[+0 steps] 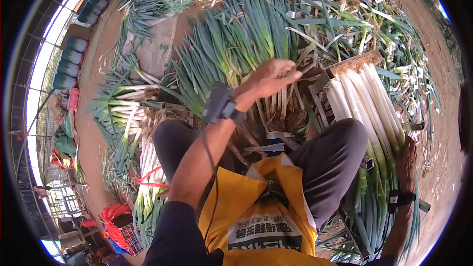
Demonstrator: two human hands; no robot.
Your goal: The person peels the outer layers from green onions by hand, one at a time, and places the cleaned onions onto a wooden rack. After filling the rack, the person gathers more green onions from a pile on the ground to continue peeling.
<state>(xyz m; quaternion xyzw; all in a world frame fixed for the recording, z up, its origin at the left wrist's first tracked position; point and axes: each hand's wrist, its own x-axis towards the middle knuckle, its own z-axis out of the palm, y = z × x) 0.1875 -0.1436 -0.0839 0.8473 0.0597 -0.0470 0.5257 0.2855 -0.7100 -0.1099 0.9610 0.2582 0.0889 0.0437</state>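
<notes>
My left hand (276,76) reaches over a pile of long green onions (241,32) lying in front of my knees. Its fingers are apart, with nothing visible between them. At the right, my right hand (407,162) lies with fingers stretched along the outer side of a bundle of trimmed green onions (367,106). Their white stalks and roots point away from me, and their leaves run back beside my right knee. The bundle rests in a metal frame (378,58) with an end plate at the roots. My right palm is hidden.
Loose leaves and peelings (394,34) cover the ground at the right. More green onions (130,103) lie at the left, with a bundle tied in red string (152,180) below. A basket (129,239) with red strings stands at the lower left.
</notes>
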